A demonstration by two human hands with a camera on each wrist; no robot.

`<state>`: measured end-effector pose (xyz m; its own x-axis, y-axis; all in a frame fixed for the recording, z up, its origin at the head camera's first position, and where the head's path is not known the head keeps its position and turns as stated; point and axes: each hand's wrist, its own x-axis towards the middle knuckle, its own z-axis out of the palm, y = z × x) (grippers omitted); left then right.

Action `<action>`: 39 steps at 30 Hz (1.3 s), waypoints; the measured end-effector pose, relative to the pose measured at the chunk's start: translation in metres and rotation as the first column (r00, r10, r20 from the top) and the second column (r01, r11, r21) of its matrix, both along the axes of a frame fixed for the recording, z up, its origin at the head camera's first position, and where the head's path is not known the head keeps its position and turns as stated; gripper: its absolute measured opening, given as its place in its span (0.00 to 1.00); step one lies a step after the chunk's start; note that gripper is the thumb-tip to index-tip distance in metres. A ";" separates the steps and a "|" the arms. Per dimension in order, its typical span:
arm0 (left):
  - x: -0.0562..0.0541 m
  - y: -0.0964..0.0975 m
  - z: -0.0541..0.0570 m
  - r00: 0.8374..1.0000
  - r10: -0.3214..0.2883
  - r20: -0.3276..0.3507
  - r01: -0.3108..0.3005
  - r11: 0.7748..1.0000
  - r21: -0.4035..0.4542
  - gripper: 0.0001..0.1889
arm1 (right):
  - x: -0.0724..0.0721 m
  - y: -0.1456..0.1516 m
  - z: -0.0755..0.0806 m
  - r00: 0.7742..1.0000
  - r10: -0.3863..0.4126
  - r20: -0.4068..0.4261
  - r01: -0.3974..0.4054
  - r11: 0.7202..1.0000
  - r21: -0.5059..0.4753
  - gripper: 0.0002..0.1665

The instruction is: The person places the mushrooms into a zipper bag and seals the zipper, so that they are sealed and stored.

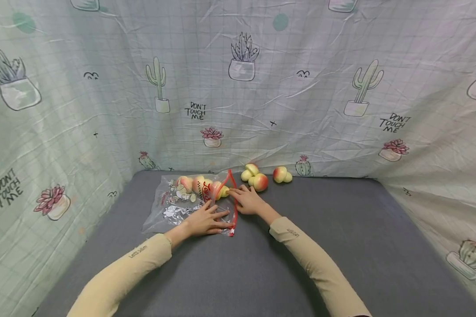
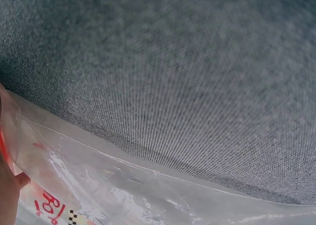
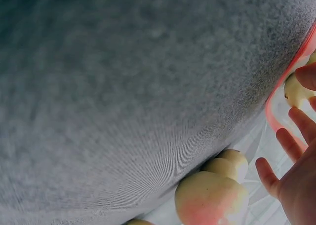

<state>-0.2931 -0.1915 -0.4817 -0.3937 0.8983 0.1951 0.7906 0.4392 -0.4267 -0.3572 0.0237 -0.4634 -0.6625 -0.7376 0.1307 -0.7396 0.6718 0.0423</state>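
A clear zip bag (image 1: 162, 215) with a red zip edge (image 1: 236, 211) and printed figures lies on the grey table. Inside it are several yellow-and-red rounded pieces (image 1: 185, 183), shaped like mushrooms or fruit. My left hand (image 1: 206, 220) rests on the bag near its mouth, fingers spread. At the mouth, my right hand (image 1: 249, 200) reaches its extended fingers to a pale yellow piece (image 3: 295, 91) just inside the red edge. In the right wrist view, this hand's other fingers are spread. Two more such pieces (image 1: 260, 182) (image 1: 251, 169) sit behind the right hand.
Another red-and-yellow piece (image 1: 280, 174) lies farther right, close to the back curtain (image 1: 269, 132). The curtain, printed with cacti, encloses the grey table (image 1: 325, 220) at the back and both sides.
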 end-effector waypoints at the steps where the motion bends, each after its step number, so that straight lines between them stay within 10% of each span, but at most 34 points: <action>1: -0.001 0.000 -0.001 1.000 -0.006 -0.005 0.006 1.000 0.003 0.21 | 0.000 0.000 0.000 1.000 0.002 -0.001 -0.002 1.000 0.000 0.32; 39: 0.006 0.003 0.007 0.988 0.118 0.095 -0.110 0.990 -0.086 0.21 | 0.008 -0.010 0.010 0.995 0.069 -0.068 -0.065 0.996 0.054 0.33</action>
<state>-0.2870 -0.1881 -0.4746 -0.5082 0.8576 0.0790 0.7776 0.4964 -0.3859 -0.3496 0.0137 -0.4534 -0.6019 -0.7870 0.1352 -0.7770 0.6163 0.1282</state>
